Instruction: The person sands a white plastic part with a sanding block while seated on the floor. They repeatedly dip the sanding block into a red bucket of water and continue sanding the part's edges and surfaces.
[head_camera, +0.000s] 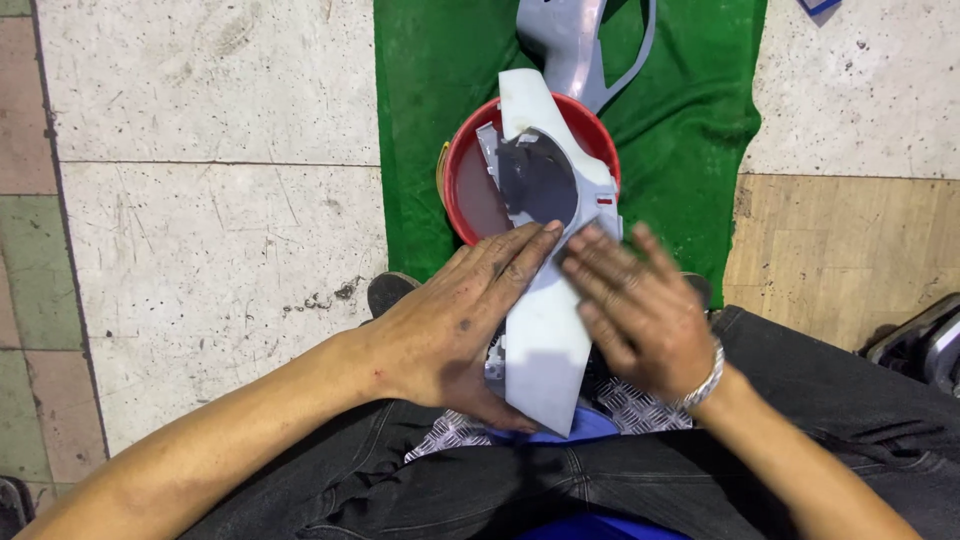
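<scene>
A long white plastic panel (545, 330) with a round dark cut-out lies lengthwise over a red bucket (470, 190) and reaches back to my lap. My left hand (455, 330) grips its left edge, fingers laid flat on top and thumb underneath. Flat on the panel's right side rests my right hand (640, 310), fingers spread, with a metal bracelet at the wrist. Both hands are grimy. The bucket holds dark liquid.
A green cloth (680, 110) covers the floor under the bucket. Another grey-white plastic part (570, 40) lies on it at the top. Pale tiles stretch to the left. A dark object (925, 345) sits at the right edge. A checker-plate piece (630, 410) shows by my knees.
</scene>
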